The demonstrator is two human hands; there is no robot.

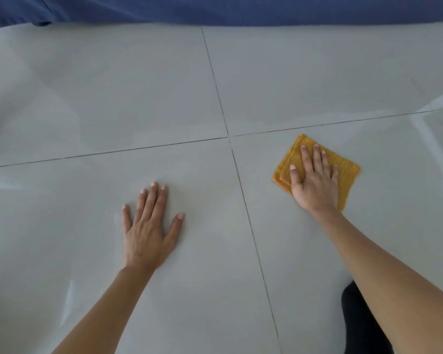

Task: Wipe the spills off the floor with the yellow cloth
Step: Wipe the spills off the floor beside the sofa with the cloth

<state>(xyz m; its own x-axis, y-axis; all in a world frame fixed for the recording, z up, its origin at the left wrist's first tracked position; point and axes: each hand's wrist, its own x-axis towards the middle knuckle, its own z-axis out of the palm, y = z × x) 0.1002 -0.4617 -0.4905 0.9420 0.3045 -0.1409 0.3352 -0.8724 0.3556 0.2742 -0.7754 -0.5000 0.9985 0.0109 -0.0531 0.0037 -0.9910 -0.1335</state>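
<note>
Nearest the camera, below and right of the grout crossing [229,136], a dark clothed shape [361,325] sits partly behind the right forearm. Left of the grout line running down from that crossing, the left hand [149,226] lies flat on the floor [87,98], palm down, fingers spread wide, holding nothing. Just right of the crossing, on the near right tile, the yellow cloth [345,172] lies folded flat, and the right hand [315,180] presses on it with open, spread fingers rather than gripping it, covering its middle and near edge. Pale grey glossy tiles carry soft window reflections. No spill can be made out on them. Beyond the crossing, blue fabric [241,8] spans the far edge.
</note>
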